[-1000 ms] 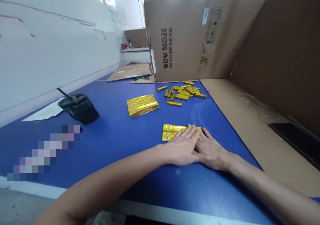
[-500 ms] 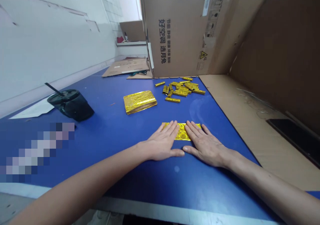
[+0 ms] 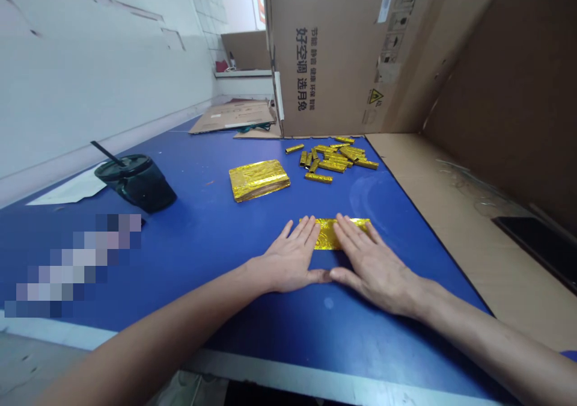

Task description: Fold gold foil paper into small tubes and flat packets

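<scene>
A strip of shiny gold foil paper (image 3: 327, 236) lies flat on the blue table, partly covered by both hands. My left hand (image 3: 295, 255) is open, its fingers stretched over the strip's left part. Over the right part lies my right hand (image 3: 372, 261), open too, palm down. The two thumbs meet just below the strip's near edge. Beyond the hands is a stack of gold foil paper (image 3: 260, 180). To its right sits a loose pile of small folded gold foil pieces (image 3: 336, 159).
A dark cup with a straw (image 3: 137, 183) stands at the left, beside a white sheet (image 3: 67, 187). A large cardboard box (image 3: 342, 51) rises behind the pile. Cardboard (image 3: 433, 201) runs along the right edge, with a dark flat object (image 3: 536, 249) on it.
The camera view has shifted slightly, so the scene sits a little further right. Both hands stay pressed on the foil strip, and the thumbs have come together.
</scene>
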Demonstrator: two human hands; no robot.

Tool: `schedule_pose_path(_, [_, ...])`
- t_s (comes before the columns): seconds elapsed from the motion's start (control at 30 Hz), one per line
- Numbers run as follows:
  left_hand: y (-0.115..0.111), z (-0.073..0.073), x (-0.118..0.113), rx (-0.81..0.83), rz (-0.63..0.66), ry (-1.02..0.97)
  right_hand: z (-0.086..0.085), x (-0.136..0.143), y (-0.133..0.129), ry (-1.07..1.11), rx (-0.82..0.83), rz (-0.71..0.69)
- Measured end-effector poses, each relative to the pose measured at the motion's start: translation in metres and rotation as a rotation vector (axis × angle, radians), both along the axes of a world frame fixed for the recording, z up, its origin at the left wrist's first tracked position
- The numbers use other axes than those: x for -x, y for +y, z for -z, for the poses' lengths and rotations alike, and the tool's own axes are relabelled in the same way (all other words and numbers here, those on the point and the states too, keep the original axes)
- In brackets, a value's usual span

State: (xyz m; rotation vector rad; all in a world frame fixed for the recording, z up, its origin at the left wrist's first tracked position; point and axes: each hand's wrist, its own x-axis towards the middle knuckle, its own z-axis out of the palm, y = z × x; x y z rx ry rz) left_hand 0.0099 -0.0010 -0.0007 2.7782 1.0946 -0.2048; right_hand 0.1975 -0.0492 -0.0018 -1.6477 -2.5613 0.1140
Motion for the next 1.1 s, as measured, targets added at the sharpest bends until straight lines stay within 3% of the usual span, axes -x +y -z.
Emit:
schedule_pose_path(0.1, [0.001,0.002,0.001,-0.005,0.008,-0.011,0.004,0.013,-0.006,0.027,0.054,-0.161])
schedule_pose_path(0.2, [0.000,0.002,0.002,-0.005,0.005,-0.012,0.007,0.011,-0.005,0.026,0.083,-0.181])
schedule_pose_path(0.43, [-0.001,-0.001,0.001,0.019,-0.021,-0.012,0.015,-0.027,-0.004,-0.051,0.019,0.081])
schedule_pose_path(0.63, [0.000,-0.003,-0.001,0.031,-0.037,0.018,0.017,-0.028,-0.005,-0.076,0.016,0.099])
schedule_pose_path(0.77, [-0.002,-0.016,-0.024,0.037,-0.074,0.013,0.016,-0.027,-0.004,-0.060,-0.008,0.091])
schedule_pose_path(0.9, [-0.012,-0.026,-0.064,0.104,0.119,-0.143,0.014,-0.030,-0.005,-0.087,0.035,0.049])
schedule_pose_path(1.0, [-0.016,-0.022,-0.088,0.170,0.228,-0.205,0.013,-0.031,-0.006,-0.060,0.047,-0.018])
schedule_pose_path(1.1, [-0.011,-0.012,-0.093,0.205,0.228,-0.227,0.014,-0.030,-0.005,-0.047,0.035,0.010])
